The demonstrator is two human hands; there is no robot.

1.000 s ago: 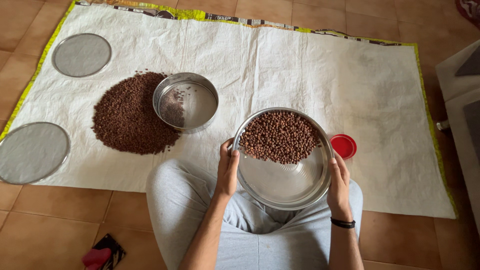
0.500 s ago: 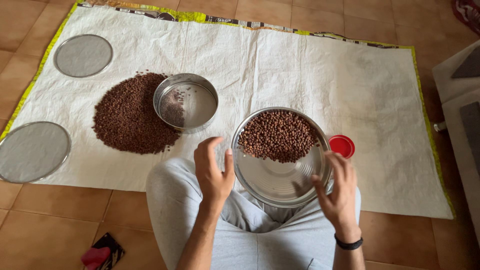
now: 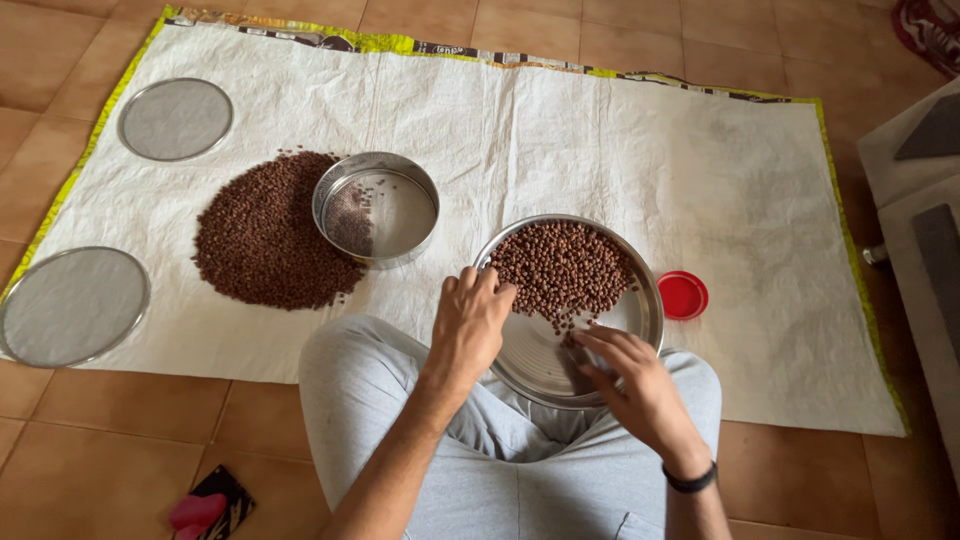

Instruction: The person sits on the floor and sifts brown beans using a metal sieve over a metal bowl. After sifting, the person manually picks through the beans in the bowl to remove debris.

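Both hands work at the steel pan (image 3: pixel 640 330): the left hand (image 3: pixel 472 320) rests loosely curled on its near rim, the right hand (image 3: pixel 625 372), fingers spread, seemingly picks through brown seeds (image 3: pixel 562 268); next, pinching out an odd one.

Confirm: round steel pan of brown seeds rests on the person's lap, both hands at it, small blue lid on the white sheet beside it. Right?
Not quite: the small round lid is red, not blue, as the head view shows. The rest holds: round steel pan of brown seeds on the lap, left hand and right hand at it, white sheet beneath.
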